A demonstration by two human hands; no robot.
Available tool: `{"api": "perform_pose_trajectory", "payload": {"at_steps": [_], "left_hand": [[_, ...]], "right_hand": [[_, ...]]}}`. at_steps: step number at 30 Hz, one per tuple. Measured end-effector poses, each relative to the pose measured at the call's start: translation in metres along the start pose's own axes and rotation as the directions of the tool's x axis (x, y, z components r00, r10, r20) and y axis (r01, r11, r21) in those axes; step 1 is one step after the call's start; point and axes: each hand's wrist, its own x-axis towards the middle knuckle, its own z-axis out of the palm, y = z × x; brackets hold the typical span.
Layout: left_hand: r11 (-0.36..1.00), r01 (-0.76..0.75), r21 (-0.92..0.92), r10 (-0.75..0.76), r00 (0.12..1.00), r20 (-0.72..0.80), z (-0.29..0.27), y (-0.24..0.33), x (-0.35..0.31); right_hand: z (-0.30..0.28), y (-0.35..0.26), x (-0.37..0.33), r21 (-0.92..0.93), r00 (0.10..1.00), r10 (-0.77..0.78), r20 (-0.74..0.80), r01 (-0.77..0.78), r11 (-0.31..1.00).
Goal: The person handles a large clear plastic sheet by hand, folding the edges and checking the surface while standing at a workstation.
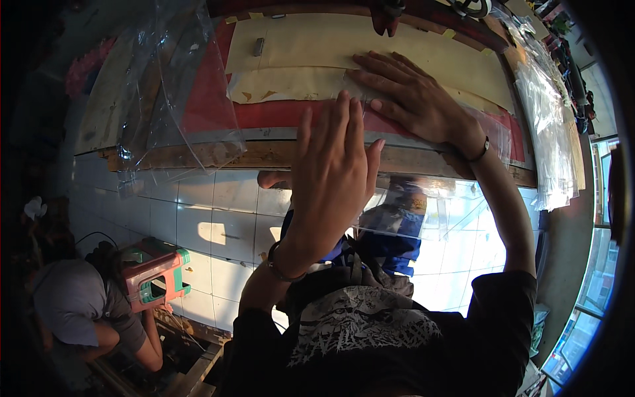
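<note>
My right hand (418, 99) lies palm down with fingers spread, on the cream sheet and a clear plastic sheet (486, 135). The plastic is hard to trace; it seems to run past the table's front edge. My left hand (334, 169) is raised nearer to me, fingers stretched out, with nothing seen in it. Its fingertips reach over the red surface (278, 116); whether they touch it I cannot tell. Beyond both hands is the cream sheet (304, 46), with a torn near edge and a small metal piece (259, 47) on it.
Loose clear plastic (192, 112) drapes over the table's left part. A stack of clear plastic sheets (546, 132) stands at the right. A dark red machine bar (317, 9) crosses the far side. At lower left, a person (76, 301) sits by a red and green stool (155, 274).
</note>
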Motion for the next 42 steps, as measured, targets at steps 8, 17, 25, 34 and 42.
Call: {"api": "perform_pose_trajectory", "payload": {"at_steps": [8,17,25,34,42], "left_hand": [[0.996,0.002,0.085,-0.011,0.995,0.103,-0.005,0.002,-0.015],[1.000,-0.023,0.011,0.022,0.996,0.083,-0.024,-0.007,0.022],[0.997,-0.078,-0.008,0.079,0.993,0.093,0.008,-0.023,0.009],[0.994,0.099,-0.046,-0.096,0.993,0.066,0.005,-0.006,-0.071],[-0.132,0.036,-0.991,-0.603,0.790,0.109,0.095,0.009,-0.124]], "right_hand": [[0.004,0.001,-0.002,0.019,0.999,0.024,-0.031,-0.024,1.000],[0.005,0.005,-0.005,-0.023,0.999,0.004,-0.053,-0.006,1.000],[0.008,0.007,-0.006,0.016,0.997,0.054,-0.055,-0.054,0.998],[0.011,0.007,-0.007,-0.022,0.997,0.069,-0.028,-0.069,0.997],[0.009,0.011,-0.002,-0.024,0.999,0.029,-0.039,-0.030,0.999]]}}
